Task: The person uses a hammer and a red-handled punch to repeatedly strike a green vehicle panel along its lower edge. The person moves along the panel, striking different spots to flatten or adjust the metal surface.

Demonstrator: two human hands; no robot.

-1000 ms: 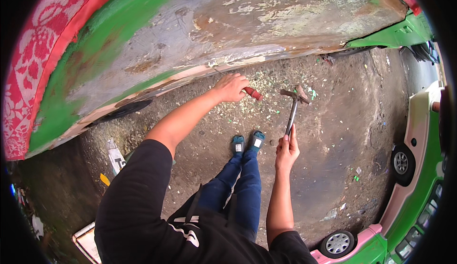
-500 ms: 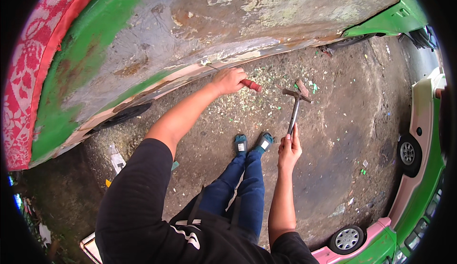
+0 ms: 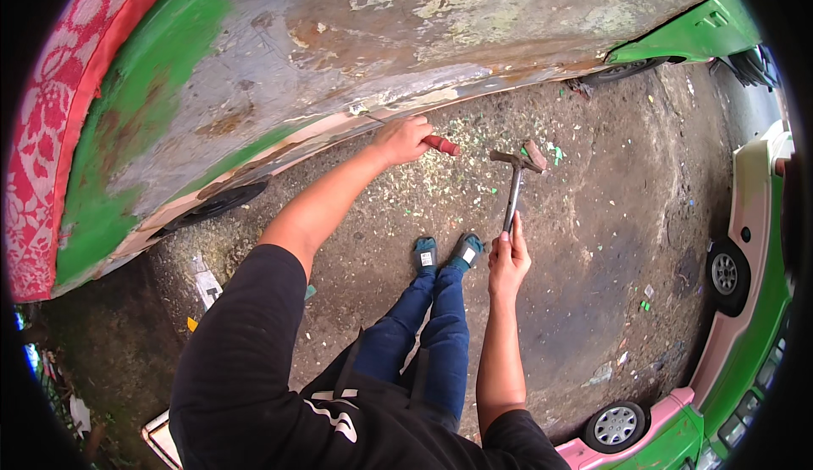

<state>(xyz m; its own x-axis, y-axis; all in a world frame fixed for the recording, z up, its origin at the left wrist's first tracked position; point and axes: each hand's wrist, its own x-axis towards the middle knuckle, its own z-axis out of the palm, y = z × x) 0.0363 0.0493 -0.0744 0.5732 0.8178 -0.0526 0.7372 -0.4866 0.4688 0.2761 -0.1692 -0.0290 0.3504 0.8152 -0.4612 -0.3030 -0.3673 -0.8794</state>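
My left hand is closed around a screwdriver with a red handle. The handle's end sticks out to the right of my fist, and the thin shaft runs left to a patch of chipped filler on the car body. Whether the tip touches the metal is too small to tell. In my right hand is a hammer, gripped low on its grey shaft. The hammer's head is level with the screwdriver handle's end and a short gap to its right.
Paint flakes litter the brown ground beneath the panel. A reddish block lies beyond the hammer. Green and pink cars stand along the right. Patterned red cloth covers part of the worked car at far left.
The hammer has swung a little left and up, nearer the screwdriver's handle. My left hand and the screwdriver have shifted slightly left.
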